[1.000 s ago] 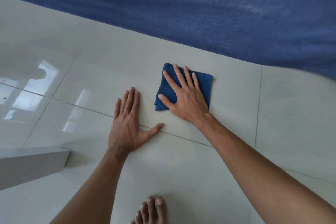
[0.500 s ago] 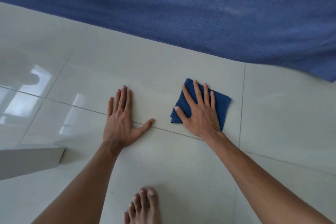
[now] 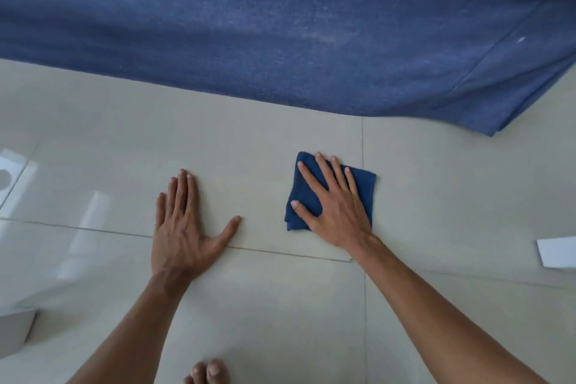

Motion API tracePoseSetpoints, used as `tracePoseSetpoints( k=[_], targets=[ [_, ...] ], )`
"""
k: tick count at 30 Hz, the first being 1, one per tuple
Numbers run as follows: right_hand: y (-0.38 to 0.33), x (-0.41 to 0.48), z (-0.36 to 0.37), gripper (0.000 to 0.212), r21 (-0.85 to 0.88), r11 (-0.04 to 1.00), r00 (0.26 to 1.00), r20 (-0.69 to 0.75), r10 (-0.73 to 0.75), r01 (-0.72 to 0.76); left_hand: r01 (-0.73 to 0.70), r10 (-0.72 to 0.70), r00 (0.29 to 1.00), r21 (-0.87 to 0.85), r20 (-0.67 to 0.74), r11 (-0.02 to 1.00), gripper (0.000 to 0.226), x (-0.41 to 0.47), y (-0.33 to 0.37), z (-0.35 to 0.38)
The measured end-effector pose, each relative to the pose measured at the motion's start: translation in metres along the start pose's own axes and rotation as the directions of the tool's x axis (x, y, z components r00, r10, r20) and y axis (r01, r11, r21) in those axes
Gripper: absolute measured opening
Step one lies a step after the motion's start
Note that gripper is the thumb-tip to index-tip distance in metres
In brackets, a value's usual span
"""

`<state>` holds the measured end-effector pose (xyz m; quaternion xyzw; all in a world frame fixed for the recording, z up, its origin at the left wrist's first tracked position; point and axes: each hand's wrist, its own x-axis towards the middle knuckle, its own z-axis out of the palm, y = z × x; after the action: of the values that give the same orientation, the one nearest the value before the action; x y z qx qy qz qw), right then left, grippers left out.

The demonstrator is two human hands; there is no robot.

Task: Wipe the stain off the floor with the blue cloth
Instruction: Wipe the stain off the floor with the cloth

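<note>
A folded dark blue cloth (image 3: pixel 365 193) lies on the pale tiled floor (image 3: pixel 265 305), its right edge just past a vertical tile joint. My right hand (image 3: pixel 333 209) presses flat on top of it with the fingers spread, covering most of it. My left hand (image 3: pixel 182 227) rests flat on the bare tile to the left of the cloth, fingers together and thumb out, holding nothing. I see no stain on the floor around the cloth.
A large blue fabric sheet (image 3: pixel 280 25) covers the floor beyond my hands, its edge close behind the cloth. A white paper (image 3: pixel 558 251) lies at the right edge. A white object (image 3: pixel 12 333) sits at the lower left. My bare toes (image 3: pixel 207 372) show at the bottom.
My right hand has slid the cloth to the right across the tile, up to and over the vertical joint. The left hand stays planted on the floor.
</note>
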<state>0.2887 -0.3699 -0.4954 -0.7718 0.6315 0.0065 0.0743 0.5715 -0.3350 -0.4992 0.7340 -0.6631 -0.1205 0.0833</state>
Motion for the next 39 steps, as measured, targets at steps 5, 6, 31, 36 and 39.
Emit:
tracePoseSetpoints(
  k=[5, 6, 31, 36, 39],
  targets=[
    [-0.003, 0.015, 0.001, 0.077, -0.027, 0.998, 0.999, -0.009, 0.051, -0.052, 0.017, -0.017, 1.0, 0.012, 0.021, 1.0, 0.113, 0.001, 0.004, -0.004],
    [-0.006, 0.001, 0.001, 0.077, -0.029, 0.999, 1.0, 0.008, 0.013, -0.013, 0.019, -0.019, 1.0, 0.013, 0.023, 1.0, 0.113, 0.002, 0.004, -0.005],
    [-0.03, 0.037, -0.001, 0.078, -0.001, 0.999, 0.999, 0.02, 0.033, -0.033, -0.124, 0.127, 0.989, -0.04, 0.078, 0.991, 0.116, 0.006, -0.038, -0.019],
    [-0.065, 0.007, 0.005, 0.077, 0.008, 0.991, 0.99, 0.044, -0.131, 0.131, -0.164, 0.164, 0.983, -0.002, 0.088, 0.986, 0.115, 0.006, -0.043, -0.018],
    [-0.052, -0.036, 0.005, 0.076, 0.054, 0.98, 0.978, 0.076, -0.195, 0.191, -0.17, 0.17, 0.982, 0.0, 0.089, 0.985, 0.117, 0.006, -0.045, -0.019]
  ],
)
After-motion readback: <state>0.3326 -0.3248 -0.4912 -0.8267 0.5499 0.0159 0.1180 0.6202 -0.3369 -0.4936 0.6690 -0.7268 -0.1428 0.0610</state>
